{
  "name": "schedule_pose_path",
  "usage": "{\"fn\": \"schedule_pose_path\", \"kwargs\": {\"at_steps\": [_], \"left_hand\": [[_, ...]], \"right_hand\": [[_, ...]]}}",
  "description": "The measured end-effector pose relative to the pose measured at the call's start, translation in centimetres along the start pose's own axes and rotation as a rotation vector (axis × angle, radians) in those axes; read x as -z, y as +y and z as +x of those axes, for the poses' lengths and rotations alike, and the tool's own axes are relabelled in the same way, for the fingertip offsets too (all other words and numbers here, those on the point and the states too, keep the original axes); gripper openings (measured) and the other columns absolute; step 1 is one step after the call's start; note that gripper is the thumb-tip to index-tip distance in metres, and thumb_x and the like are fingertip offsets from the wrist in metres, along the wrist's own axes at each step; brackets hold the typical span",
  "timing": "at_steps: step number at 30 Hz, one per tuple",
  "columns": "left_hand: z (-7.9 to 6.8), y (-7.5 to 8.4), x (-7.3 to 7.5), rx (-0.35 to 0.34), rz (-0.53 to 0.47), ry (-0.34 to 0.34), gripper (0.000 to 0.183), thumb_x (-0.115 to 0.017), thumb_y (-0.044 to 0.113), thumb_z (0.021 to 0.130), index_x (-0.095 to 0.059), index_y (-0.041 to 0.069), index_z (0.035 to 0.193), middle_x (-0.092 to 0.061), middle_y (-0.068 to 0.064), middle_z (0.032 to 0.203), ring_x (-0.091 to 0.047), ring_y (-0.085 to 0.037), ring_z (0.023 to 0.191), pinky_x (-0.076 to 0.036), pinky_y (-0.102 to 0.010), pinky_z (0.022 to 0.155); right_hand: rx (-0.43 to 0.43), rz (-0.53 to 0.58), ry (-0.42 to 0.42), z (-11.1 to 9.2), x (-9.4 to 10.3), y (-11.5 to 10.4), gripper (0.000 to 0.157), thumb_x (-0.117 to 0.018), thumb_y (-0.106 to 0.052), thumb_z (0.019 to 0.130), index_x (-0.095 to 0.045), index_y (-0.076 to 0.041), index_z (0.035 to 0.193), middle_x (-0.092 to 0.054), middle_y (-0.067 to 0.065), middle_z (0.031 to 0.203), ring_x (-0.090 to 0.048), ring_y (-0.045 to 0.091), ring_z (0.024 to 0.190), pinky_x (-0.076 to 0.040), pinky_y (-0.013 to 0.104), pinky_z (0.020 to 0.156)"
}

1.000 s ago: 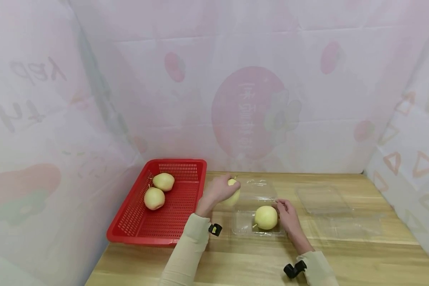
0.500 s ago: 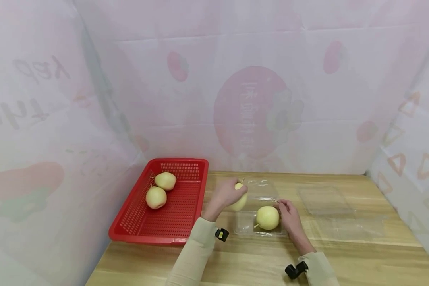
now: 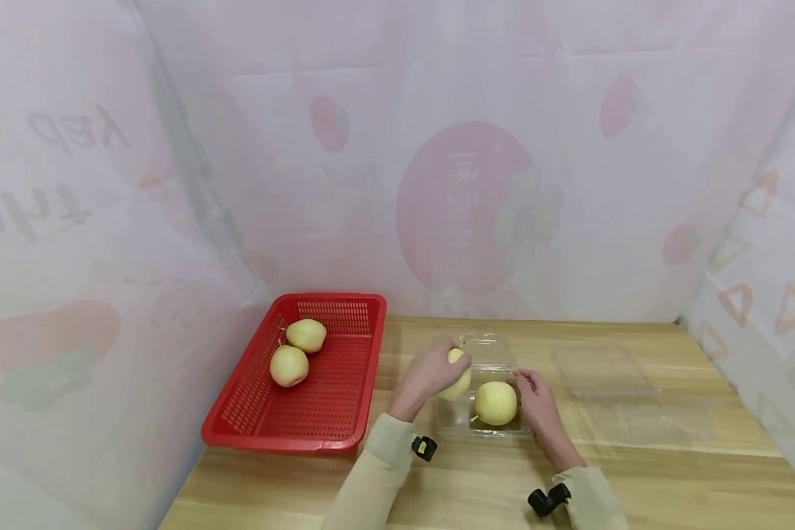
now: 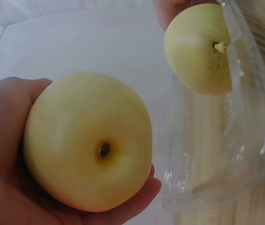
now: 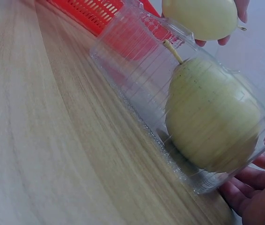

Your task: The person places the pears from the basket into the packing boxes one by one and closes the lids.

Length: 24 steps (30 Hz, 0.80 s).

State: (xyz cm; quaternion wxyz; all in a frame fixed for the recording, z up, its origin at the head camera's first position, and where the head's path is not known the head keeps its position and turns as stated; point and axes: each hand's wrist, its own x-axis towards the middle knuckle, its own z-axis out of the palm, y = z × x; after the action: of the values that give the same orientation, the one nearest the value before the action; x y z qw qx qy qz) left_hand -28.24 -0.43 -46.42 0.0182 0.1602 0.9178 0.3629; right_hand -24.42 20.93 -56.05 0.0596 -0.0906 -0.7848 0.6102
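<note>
My left hand [image 3: 430,375] grips a pale yellow pear [image 4: 85,140], its stem pointing up and away in the head view. That pear hangs over the left part of an open clear plastic clamshell box [image 3: 447,423], whose lid lies folded back behind it. Another pear [image 3: 495,403] lies on its side at the right end of the box, stem toward the front left. At that same end, my right hand [image 3: 536,405] pinches the box's edge. Through the box wall, the right wrist view shows this pear close to the fingers [image 5: 249,183].
To the left stands a red plastic basket [image 3: 291,444] with two pears [image 3: 288,366] near its far left side. A second clear plastic container [image 3: 603,372] lies flat on the wooden table [image 3: 464,486] at right. Printed cloth walls [image 3: 344,191] enclose the back and sides.
My left hand has carried its pear to the right and slightly toward me, from the box's left edge to above its left part. The right hand stays at the box's right end.
</note>
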Motion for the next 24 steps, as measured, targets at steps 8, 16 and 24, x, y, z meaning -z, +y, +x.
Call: {"fn": "schedule_pose_path", "kwargs": {"at_steps": [8,16,24], "left_hand": [[-0.3,0.1,-1.3,-0.006,-0.034,0.008,0.038,-0.053,0.043,0.09,-0.066,0.016,0.113,-0.068,-0.003,0.1,-0.057,-0.013,0.077,-0.044,-0.027,0.061],[-0.4,-0.2,-2.4,-0.021,-0.006,0.05,0.036,-0.051,0.044,0.091,-0.066,0.017,0.11,-0.069,-0.004,0.1,-0.057,-0.012,0.075,-0.044,-0.027,0.062],[-0.5,-0.4,-3.2,-0.038,0.046,0.06,0.031,-0.053,0.042,0.09,-0.068,0.017,0.102,-0.068,0.001,0.089,-0.057,-0.011,0.071,-0.043,-0.027,0.057]], "right_hand": [[-0.007,-0.004,-0.001,0.3,0.1,0.0,0.039,-0.036,-0.023,0.106,-0.048,0.004,0.132,-0.061,0.028,0.127,-0.061,0.025,0.112,-0.047,0.02,0.081],[-0.016,-0.018,-0.008,0.2,0.3,0.1,0.04,-0.035,-0.024,0.107,-0.047,0.002,0.134,-0.06,0.026,0.129,-0.059,0.031,0.117,-0.047,0.022,0.083],[-0.017,-0.002,-0.004,0.4,0.1,0.0,0.039,-0.036,-0.023,0.107,-0.048,0.002,0.133,-0.061,0.027,0.128,-0.062,0.023,0.108,-0.048,0.02,0.08]]}}
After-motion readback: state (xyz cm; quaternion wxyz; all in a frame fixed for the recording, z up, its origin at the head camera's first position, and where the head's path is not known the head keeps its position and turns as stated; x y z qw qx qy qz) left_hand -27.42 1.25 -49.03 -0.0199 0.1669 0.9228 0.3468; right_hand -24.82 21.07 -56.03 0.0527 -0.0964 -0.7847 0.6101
